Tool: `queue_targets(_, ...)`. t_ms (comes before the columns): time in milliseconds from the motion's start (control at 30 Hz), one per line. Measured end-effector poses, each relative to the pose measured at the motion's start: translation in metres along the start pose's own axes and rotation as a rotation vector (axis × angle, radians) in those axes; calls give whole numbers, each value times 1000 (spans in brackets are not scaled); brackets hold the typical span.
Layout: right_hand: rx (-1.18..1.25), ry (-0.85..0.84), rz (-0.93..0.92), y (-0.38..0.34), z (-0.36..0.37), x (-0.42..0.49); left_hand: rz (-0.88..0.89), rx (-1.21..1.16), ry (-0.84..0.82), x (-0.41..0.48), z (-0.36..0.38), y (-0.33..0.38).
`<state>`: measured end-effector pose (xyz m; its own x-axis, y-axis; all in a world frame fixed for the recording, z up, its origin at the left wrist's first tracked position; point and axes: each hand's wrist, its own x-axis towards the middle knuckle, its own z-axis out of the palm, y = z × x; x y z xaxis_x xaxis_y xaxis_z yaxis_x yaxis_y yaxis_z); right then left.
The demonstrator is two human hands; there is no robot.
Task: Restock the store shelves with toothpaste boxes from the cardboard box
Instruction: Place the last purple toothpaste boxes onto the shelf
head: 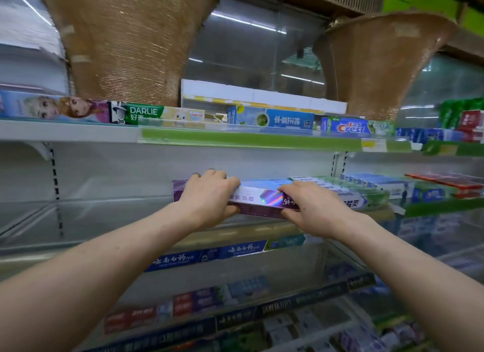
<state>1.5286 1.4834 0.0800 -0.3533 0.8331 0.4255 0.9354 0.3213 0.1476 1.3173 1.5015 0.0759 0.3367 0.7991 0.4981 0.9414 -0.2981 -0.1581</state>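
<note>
Purple with a holographic silver patch, the toothpaste box (pixel 264 198) lies on its side at the front of the middle shelf (pixel 110 207). Its long axis runs left to right along the shelf edge, with the right end dipping slightly. I cannot tell whether it rests on the shelf. The left hand (pixel 207 197) grips the left part, fingers curled over the far top edge and thumb beneath. The right hand (pixel 314 207) grips the right end the same way. Just beside that end lies a row of green-and-white boxes (pixel 353 194). A Crest box (pixel 351 127) sits on the shelf above.
</note>
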Motion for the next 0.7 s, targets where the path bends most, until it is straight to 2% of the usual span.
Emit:
queue_targets(300, 165, 24, -105, 24, 26, 37, -226, -163, -79, 15, 7, -1)
queue_targets(500, 256, 3, -109, 37, 36, 59, -349, -224, -109, 12, 10, -21)
queue_targets(700, 634, 12, -114, 36, 53, 84, -469, -395, -101, 8, 14, -47)
